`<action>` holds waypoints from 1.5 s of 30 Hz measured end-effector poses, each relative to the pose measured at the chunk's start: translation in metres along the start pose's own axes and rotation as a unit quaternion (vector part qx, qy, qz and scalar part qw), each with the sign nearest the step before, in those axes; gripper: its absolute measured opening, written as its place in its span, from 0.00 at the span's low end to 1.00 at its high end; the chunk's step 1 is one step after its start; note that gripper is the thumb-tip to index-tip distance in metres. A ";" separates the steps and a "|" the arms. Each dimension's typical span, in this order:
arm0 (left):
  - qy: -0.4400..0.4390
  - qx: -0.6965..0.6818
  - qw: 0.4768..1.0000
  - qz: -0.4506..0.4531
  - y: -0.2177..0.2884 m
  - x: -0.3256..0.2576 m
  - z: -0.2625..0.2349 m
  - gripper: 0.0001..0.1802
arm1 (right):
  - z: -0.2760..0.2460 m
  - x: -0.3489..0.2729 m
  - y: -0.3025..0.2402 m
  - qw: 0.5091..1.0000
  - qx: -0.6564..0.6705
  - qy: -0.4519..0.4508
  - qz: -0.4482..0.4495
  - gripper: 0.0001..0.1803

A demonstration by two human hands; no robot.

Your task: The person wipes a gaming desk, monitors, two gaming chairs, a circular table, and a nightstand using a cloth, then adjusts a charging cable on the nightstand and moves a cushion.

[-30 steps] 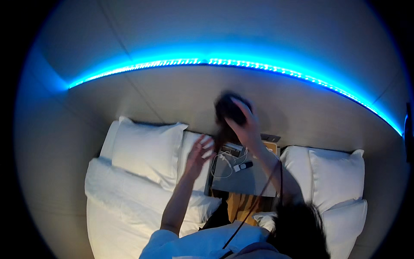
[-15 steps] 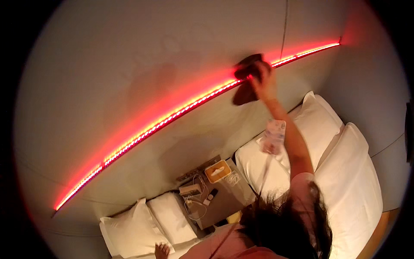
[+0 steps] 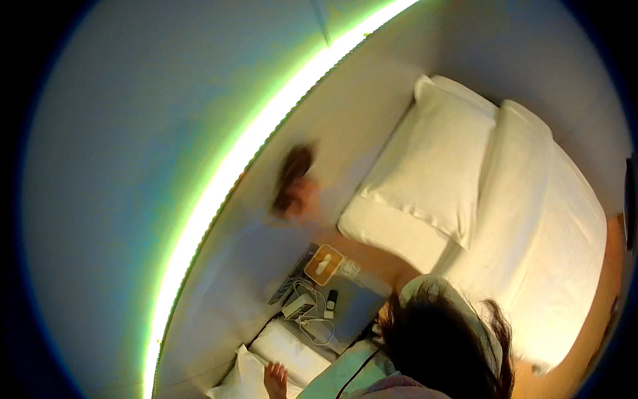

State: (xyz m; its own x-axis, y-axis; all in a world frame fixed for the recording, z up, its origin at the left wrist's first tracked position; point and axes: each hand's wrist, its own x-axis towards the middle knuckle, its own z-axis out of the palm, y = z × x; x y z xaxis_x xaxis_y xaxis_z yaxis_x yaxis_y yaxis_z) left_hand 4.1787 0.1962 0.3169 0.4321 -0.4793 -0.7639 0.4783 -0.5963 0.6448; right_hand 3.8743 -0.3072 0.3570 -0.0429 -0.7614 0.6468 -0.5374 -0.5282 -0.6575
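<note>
My right arm reaches out to the wall, and my right hand [image 3: 302, 199] is smeared by motion. Closed in it is a dark brown cloth [image 3: 296, 165], also blurred, just below the long glowing light strip [image 3: 229, 163]. Whether the cloth touches the wall I cannot tell. Down at the lower edge, my left hand [image 3: 276, 380] shows fingers stretched out and holding nothing. It is nearest to a white pillow [image 3: 286, 349] and seems to hover above the bedding.
Between two beds stands a bedside table [image 3: 355, 299] with a tissue box [image 3: 324, 264], a white adapter [image 3: 298, 306], tangled cables and a small dark object [image 3: 331, 298]. A white pillow [image 3: 432, 156] and a duvet [image 3: 531, 253] cover the right bed. Long hair hangs into view.
My right hand has swept left and down with the cloth, away from the strip. The strip's glow went from red to bright greenish white. The view has turned; my left hand stays low.
</note>
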 end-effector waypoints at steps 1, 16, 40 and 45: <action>0.008 0.006 1.000 0.009 0.022 0.005 0.016 0.33 | 0.011 -0.051 -0.042 0.991 0.044 -0.122 -0.035 0.22; -0.561 0.095 0.792 -0.220 -0.058 -0.051 0.281 0.29 | -0.273 -0.345 -0.129 0.790 0.415 -0.181 0.413 0.23; -0.706 0.546 0.324 -0.314 -0.722 -0.683 0.465 0.28 | -0.941 -0.829 -0.243 0.601 -0.033 0.675 0.428 0.20; -0.822 0.567 0.024 -0.051 -0.826 -0.796 0.497 0.40 | -1.082 -0.912 -0.223 0.535 0.012 0.761 0.366 0.20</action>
State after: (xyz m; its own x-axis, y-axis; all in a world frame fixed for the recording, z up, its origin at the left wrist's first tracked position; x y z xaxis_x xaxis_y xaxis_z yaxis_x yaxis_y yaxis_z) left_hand 3.0596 0.7500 0.3779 -0.5871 0.7395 -0.3293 -0.3187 0.1627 0.9338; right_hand 3.1223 0.9116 0.3320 -0.8804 0.4119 -0.2350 0.1037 -0.3163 -0.9430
